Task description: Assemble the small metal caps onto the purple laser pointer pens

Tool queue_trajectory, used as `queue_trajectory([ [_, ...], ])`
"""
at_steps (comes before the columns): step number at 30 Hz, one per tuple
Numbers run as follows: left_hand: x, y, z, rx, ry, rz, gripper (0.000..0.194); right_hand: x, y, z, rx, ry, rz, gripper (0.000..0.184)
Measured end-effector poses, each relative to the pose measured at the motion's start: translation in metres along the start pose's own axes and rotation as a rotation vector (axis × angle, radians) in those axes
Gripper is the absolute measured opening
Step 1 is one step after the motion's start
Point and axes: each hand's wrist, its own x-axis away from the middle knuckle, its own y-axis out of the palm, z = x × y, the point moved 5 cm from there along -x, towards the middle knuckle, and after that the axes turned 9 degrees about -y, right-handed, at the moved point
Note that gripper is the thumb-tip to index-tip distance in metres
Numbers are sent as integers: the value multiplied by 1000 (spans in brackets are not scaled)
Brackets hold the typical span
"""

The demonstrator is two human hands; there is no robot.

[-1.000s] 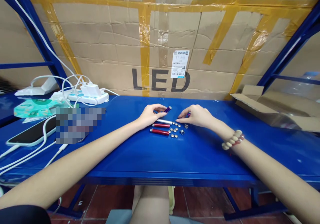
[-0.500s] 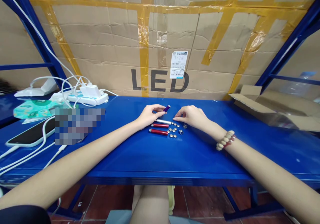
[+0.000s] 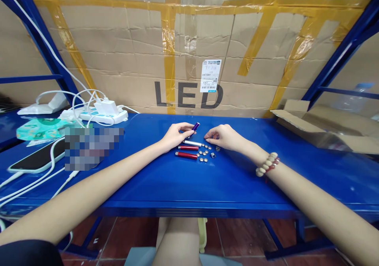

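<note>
My left hand (image 3: 177, 135) is closed around a short purple metal tube (image 3: 196, 126), its upper end tilted up and to the right. Just below those fingers lies a silver tube (image 3: 193, 143), followed by two red metal tubes (image 3: 188, 148) side by side, nearer to me. Several small round button cells (image 3: 203, 159) are scattered at the right ends of the tubes. My right hand (image 3: 223, 136) is low over the table with thumb and fingertips pinched together; what is between them, if anything, is too small to make out. Two small shiny metal pieces (image 3: 212, 155) rest below this hand.
To the left on the blue table (image 3: 166, 187) are a phone (image 3: 38, 159), white cables, a power strip (image 3: 118, 116) and a green tissue pack (image 3: 41, 128). An open cardboard box (image 3: 299, 125) stands at the right. A large taped carton (image 3: 130, 60) forms the back.
The purple tube has turned slightly more upright in my left hand. My right hand keeps its pinch close to the button cells, and the view has shifted a little.
</note>
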Motion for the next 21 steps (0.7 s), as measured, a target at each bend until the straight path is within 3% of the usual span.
queue_trajectory([
  [4,0,1,-1,5,4,-9,28,0,1,-6,-104,20,-2,17],
  [12,1,2,2,-45,0,-34,28,1,4,0,-102,-16,20,13],
  [14,1,2,3,-57,1,-38,28,2,-1,1,-68,-6,108,13],
  [18,1,3,3,-63,22,-64,29,7,-18,-9,-68,-63,436,17],
  [21,0,4,1,-74,42,-74,30,9,-23,-19,-90,-154,541,19],
])
